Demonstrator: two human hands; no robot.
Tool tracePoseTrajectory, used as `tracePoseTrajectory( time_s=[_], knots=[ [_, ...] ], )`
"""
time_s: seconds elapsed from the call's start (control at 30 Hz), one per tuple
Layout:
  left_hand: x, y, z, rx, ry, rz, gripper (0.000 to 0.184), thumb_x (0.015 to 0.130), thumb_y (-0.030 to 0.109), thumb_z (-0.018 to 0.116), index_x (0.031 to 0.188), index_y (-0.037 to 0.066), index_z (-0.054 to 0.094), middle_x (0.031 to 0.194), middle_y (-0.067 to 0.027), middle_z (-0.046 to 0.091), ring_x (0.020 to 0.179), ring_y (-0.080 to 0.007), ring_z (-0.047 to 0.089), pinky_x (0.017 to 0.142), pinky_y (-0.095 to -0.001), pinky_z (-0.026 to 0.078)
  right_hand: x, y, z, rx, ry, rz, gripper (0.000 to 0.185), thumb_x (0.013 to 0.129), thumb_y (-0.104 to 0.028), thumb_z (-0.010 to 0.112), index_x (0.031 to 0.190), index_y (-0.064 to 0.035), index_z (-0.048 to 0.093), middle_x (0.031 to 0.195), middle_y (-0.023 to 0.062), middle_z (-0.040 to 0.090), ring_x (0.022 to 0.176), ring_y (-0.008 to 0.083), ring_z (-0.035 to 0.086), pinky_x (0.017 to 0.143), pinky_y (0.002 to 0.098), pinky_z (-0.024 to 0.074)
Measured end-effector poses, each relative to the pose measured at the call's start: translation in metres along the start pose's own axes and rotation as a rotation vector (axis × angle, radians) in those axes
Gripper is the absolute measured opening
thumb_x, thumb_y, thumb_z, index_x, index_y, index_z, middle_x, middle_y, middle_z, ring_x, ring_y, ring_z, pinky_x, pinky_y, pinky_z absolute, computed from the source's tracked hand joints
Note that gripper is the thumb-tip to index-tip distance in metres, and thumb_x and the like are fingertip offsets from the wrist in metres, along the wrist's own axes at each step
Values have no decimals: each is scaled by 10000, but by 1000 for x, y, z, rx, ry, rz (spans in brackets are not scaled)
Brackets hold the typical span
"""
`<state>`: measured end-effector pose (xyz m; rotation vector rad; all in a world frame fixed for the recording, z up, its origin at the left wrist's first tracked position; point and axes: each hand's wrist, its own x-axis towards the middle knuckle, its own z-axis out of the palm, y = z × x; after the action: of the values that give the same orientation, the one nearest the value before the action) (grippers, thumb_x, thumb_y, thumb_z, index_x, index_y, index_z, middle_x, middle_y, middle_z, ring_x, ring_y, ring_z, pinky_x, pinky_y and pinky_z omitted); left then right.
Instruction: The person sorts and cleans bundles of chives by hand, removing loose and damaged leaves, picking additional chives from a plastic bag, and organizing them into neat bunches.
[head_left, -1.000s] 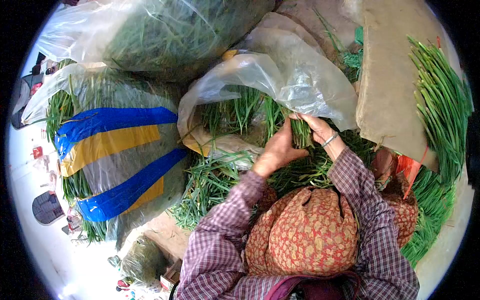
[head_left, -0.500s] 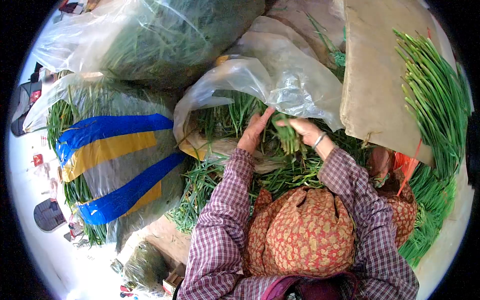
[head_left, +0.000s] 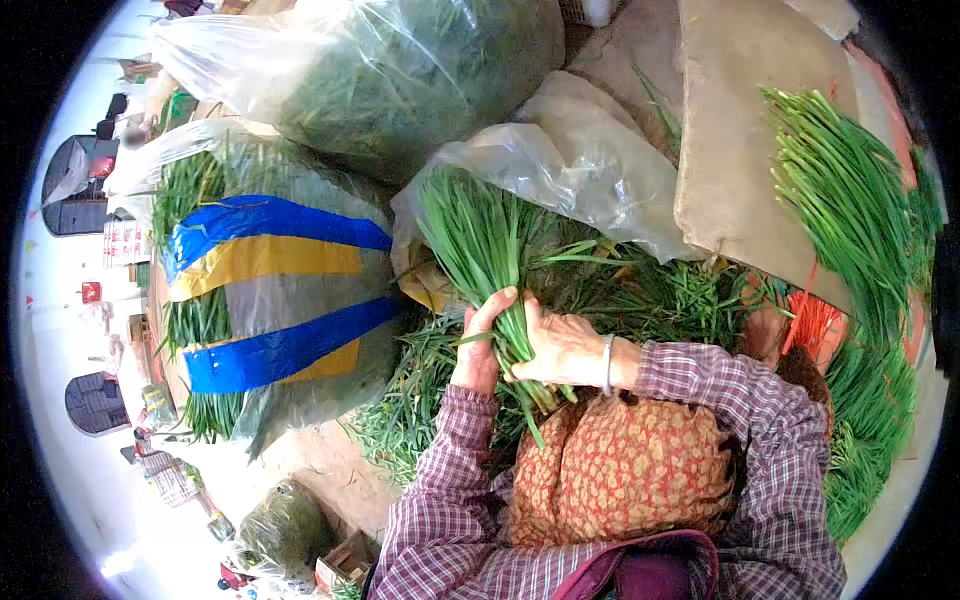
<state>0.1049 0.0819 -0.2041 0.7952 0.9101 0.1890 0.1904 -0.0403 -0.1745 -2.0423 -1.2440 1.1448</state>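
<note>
A bunch of long green leafy stalks (head_left: 470, 235) stands between my two hands, its leaves fanned toward the upper left and its cut ends pointing down over the red floral cloth (head_left: 645, 465). My left hand (head_left: 482, 345) grips the bunch from the left with the thumb in front. From the right, my right hand (head_left: 565, 348), with a bracelet at the wrist, is wrapped round the lower stems. Behind the leaves lies an open clear plastic bag (head_left: 600, 165). Loose greens (head_left: 660, 300) are heaped just beyond my hands.
A full bag with blue and yellow stripes (head_left: 285, 290) stands at the left, another stuffed clear bag (head_left: 430, 90) behind it. At the right, a tan board (head_left: 740, 150) lies beside bundled stalks (head_left: 840, 210). Red ties (head_left: 815, 325) hang near the board's lower edge.
The bunch has come out of the open bag and toward my body, its leaves now in full view. Both hands have moved down with it, and my left hand has closed on it.
</note>
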Motion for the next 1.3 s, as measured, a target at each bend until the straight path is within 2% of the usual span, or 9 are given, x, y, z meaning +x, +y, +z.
tracePoseTrajectory(
  time_s=[0.13,0.23,0.3,0.47,0.57,0.73,0.87,1.17,1.3],
  knots=[
    [-29,22,-14,-111,-88,-31,244,821,181,629,1007,25,605,896,-97,661,752,-199,655,713,-306,570,-37,-30,-43,-124,-92,-165,1027,725,-565,653,1364,104,207,1079,322,548,899,369,617,777,424,507],
    [-56,39,-12,-133,-180,24,375,780,212,643,1075,-15,592,935,-99,659,782,-195,645,725,-326,554,-80,-62,-92,-175,7,-186,681,780,-480,649,1218,24,509,969,245,626,855,323,639,758,377,519],
    [-67,47,-22,-72,-278,71,443,763,221,639,1123,-27,564,966,-123,649,810,-216,646,751,-332,553,-102,-67,-117,52,244,-277,612,786,-439,664,1110,71,568,954,217,651,734,251,675,599,317,549],
    [-103,61,-5,149,-444,323,606,671,153,689,1221,-27,510,1108,-124,619,947,-228,617,852,-341,498,-94,-44,-121,267,288,-153,953,688,-587,709,1277,98,406,1195,257,545,1117,322,543,936,404,441],
    [-129,61,20,251,-519,419,622,632,147,754,1195,-5,538,1091,-84,621,975,-183,587,882,-327,453,-118,-67,-134,-109,354,-205,1005,666,-621,705,1300,91,387,1221,259,529,1139,371,516,969,429,406],
    [-154,64,27,326,-501,530,570,600,176,790,1104,4,585,1021,-55,626,915,-164,588,848,-309,462,-155,-71,-141,239,408,-262,1201,659,-691,663,1430,42,105,1450,234,245,1335,324,295,1087,393,279],
    [-160,56,29,364,-507,523,533,609,170,787,1079,5,597,985,-52,636,881,-153,591,827,-300,468,-169,-55,-125,451,415,-418,1174,695,-685,639,1438,37,87,1475,208,187,1377,282,185,1125,381,165],
    [-179,35,48,651,-623,663,505,630,82,774,1076,5,549,973,-40,630,886,-135,593,812,-285,474,-156,-122,-85,842,375,-526,909,679,-323,828,1377,-59,309,1267,90,471,1147,181,446,998,327,365],
    [-185,35,47,858,-555,794,514,629,107,776,1073,-7,543,987,-79,632,903,-179,615,814,-320,484,-144,-128,-80,682,622,-653,681,726,-260,794,1270,-35,452,1111,66,563,975,164,541,881,305,444]
  ],
)
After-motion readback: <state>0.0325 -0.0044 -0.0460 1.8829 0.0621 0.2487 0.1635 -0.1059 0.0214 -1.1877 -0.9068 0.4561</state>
